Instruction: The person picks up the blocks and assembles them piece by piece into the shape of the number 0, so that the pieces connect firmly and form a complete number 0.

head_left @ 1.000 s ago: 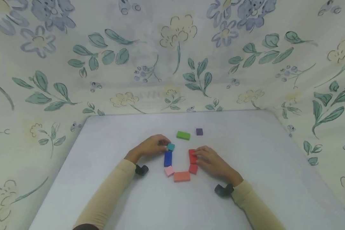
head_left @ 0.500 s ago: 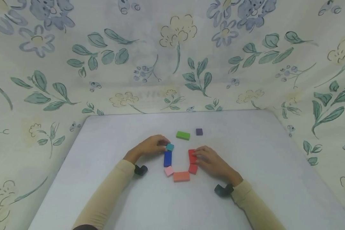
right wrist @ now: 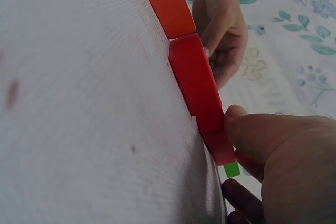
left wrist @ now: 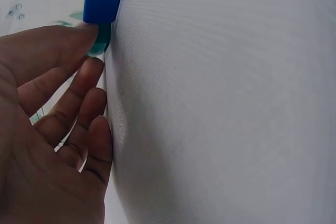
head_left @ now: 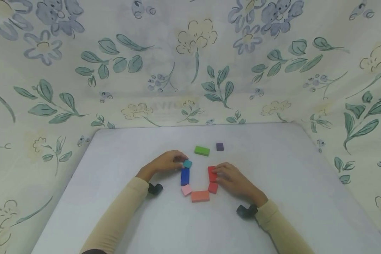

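My left hand [head_left: 166, 161] pinches a teal cube block [head_left: 187, 164] at the top end of a blue rectangular block [head_left: 185, 176]. In the left wrist view the thumb [left wrist: 63, 45] lies against the teal cube, partly covering it. My right hand [head_left: 235, 179] holds a long red block [head_left: 212, 173] by its right side, thumb [right wrist: 247, 129] against it in the right wrist view. Below that sits a red cube block [head_left: 213, 187]. A pink cube block [head_left: 186, 190] and an orange rectangular block [head_left: 200, 196] complete a U-shaped row.
Beyond the row lie a green rectangular block [head_left: 202, 151] and a purple cube block [head_left: 220, 147], apart from each other. Everything rests on a white table [head_left: 130, 225]. Floral cloth [head_left: 165, 77] rises behind and beside it. Dark wrist cameras [head_left: 247, 211] sit under both wrists.
The teal cube has shifted very slightly left with my left hand since a second ago. The right hand and the other blocks look the same; the head view moved slightly.
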### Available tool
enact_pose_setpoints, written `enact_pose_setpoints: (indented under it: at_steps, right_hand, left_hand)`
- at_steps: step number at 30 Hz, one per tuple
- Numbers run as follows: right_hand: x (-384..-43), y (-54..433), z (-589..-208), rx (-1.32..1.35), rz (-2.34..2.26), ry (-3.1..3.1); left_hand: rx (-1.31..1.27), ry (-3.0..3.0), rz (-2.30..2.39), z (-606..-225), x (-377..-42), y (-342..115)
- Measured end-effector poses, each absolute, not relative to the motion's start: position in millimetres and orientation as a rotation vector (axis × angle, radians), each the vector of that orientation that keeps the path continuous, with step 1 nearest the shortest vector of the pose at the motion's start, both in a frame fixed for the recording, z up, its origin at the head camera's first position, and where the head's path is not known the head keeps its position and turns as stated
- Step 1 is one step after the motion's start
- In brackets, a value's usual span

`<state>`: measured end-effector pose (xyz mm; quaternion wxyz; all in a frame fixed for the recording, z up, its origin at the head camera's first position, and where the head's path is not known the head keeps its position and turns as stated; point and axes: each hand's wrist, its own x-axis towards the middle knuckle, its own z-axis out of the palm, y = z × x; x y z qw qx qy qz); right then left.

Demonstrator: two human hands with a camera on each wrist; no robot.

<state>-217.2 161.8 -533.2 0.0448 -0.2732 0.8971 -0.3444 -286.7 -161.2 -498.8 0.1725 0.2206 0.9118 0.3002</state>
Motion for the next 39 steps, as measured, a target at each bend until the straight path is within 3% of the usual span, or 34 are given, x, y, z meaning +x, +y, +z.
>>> enact_pose_setpoints:
  at_steps: [39]
  right_hand:
    - [-215.3, 160.3, -530.3, -0.808, -1.064, 2.732]
  left_hand:
    - [0.634, 2.56, 0.908, -504.3, -287.1, -163.9]
